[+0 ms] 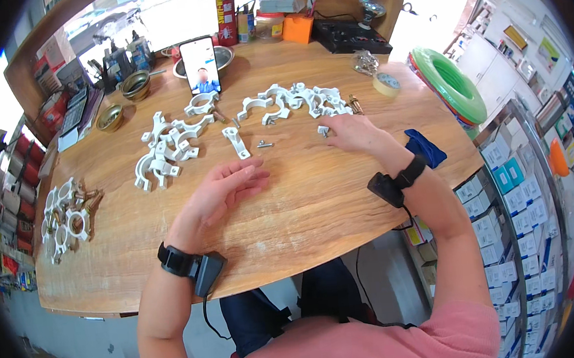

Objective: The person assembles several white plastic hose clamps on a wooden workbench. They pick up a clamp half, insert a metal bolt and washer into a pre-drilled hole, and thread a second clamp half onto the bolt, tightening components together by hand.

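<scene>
From the head view, the person sits at a round wooden surface (315, 197) strewn with white plastic pipe clamps. The left hand (218, 194) lies palm-up and empty on the wood, its fingers (250, 175) loosely spread, just short of a single white clamp half (236, 143) and a small loose screw (264, 143). The right hand (354, 133) rests palm-down farther out, its fingers narrowed around a small white piece (323, 130) at their tips; whether it is truly pinched or only touched cannot be told. Beyond that hand lies a pile of clamp halves (295, 100), a second loose pile (168, 146) sits to the left, and a group of clamps with brass screws fitted (67, 217) rests near the left edge. A phone (200, 65) stands upright at the back, and a roll of tape (386, 83) lies at the right. Judging by this, the work seems to be at picking parts for one clamp: the step in hand looks like gathering a piece with the right hand, and the next move would call for bringing a clamp half and the screw together between both hands.
</scene>
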`<state>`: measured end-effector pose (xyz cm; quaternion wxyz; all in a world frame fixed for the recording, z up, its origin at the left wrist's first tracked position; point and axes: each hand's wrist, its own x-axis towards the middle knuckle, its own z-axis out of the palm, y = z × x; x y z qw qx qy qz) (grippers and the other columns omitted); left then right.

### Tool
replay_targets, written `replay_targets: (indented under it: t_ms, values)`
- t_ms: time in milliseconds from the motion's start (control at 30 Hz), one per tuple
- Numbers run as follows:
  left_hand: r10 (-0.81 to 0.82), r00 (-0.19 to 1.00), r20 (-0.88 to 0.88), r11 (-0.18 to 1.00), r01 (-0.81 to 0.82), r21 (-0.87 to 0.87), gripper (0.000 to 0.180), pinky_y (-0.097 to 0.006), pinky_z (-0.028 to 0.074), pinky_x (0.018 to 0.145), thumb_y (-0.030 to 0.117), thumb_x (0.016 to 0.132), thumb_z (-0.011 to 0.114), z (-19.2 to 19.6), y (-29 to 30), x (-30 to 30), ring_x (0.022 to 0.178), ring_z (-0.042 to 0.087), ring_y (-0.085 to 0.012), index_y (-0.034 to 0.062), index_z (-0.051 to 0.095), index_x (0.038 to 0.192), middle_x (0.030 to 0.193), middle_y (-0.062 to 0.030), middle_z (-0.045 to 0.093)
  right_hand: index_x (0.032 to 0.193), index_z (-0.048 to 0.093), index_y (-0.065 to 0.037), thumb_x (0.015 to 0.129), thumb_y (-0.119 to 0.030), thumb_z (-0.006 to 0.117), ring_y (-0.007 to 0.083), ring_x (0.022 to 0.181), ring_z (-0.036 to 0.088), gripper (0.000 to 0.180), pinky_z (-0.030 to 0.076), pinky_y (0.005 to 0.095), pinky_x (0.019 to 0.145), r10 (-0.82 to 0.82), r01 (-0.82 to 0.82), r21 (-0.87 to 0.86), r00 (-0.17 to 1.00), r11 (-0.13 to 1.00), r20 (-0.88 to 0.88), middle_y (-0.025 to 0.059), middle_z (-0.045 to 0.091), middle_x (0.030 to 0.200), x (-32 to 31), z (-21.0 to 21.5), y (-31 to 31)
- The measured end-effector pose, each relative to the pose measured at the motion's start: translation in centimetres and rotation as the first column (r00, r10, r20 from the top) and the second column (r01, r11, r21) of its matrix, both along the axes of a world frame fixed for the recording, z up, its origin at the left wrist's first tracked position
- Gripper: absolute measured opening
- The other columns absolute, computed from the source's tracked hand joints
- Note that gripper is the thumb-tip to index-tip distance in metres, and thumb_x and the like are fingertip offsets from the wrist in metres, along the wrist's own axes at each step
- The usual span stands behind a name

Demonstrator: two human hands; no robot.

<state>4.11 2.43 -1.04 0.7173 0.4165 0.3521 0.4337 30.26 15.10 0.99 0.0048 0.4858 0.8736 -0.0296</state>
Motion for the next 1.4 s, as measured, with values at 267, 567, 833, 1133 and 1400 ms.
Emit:
replay_targets:
  t_ms: [267,567,833,1133,1400]
  values:
    - [0.065,0.998,0.006,0.997,-0.065,0.035,0.037,-0.026,0.044,0.083,0.018,0.086,0.049,0.5,-0.5,-0.2,0.097,0.054,-0.0183,-0.0023,0.043,0.116,0.107,-0.0126,0.054,0.093,0.051,-0.003,0.071,-0.011,0.056,0.0226,0.068,0.058,0.024,0.046,0.0330,0.062,0.053,-0.077,-0.060,0.940,0.995,-0.338,0.0118,0.059,0.075,-0.9,1.7,-1.3]
    - [0.141,0.986,0.085,0.925,-0.162,0.344,0.039,-0.026,0.046,0.078,0.015,0.084,0.052,0.8,-0.8,1.2,0.091,0.055,-0.0136,0.0036,0.041,0.120,0.103,-0.0088,0.055,0.094,0.052,-0.003,0.068,-0.005,0.062,0.0087,0.061,0.053,0.028,0.045,0.0205,0.056,0.226,-0.293,0.083,0.497,0.952,-0.838,0.0043,0.055,0.072,-8.4,2.1,-9.4]
    - [0.334,0.909,0.250,0.889,-0.392,0.237,0.028,-0.023,0.040,0.054,0.021,0.085,0.043,2.1,-1.5,-0.3,0.057,0.048,-0.0114,0.0005,0.053,0.101,0.071,-0.0033,0.052,0.099,0.054,-0.002,0.071,-0.011,0.063,0.0248,0.081,0.055,0.031,0.044,0.0317,0.073,0.582,-0.268,0.528,0.526,0.806,-0.620,0.0107,0.056,0.091,-9.3,3.5,-8.6]
    - [0.098,0.883,0.459,0.975,-0.177,0.132,0.039,-0.024,0.036,0.056,0.031,0.088,0.038,1.6,-0.4,-1.8,0.057,0.044,-0.0115,-0.0004,0.047,0.109,0.064,-0.0001,0.047,0.097,0.052,0.004,0.083,-0.017,0.053,0.0107,0.069,0.057,0.024,0.047,0.0229,0.058,-0.258,-0.622,-0.462,0.393,0.632,-0.883,0.0061,0.059,0.079,-10.3,2.8,-7.9]
    - [0.471,0.880,0.062,0.873,-0.476,0.111,0.033,-0.024,0.043,0.071,0.025,0.088,0.043,2.2,-0.6,1.2,0.085,0.054,-0.0101,0.0070,0.043,0.115,0.093,-0.0022,0.056,0.092,0.053,-0.002,0.076,-0.017,0.062,0.0143,0.063,0.059,0.023,0.047,0.0252,0.056,0.138,-0.341,0.020,0.325,0.940,-0.936,0.0091,0.059,0.078,-11.0,-0.6,-9.1]
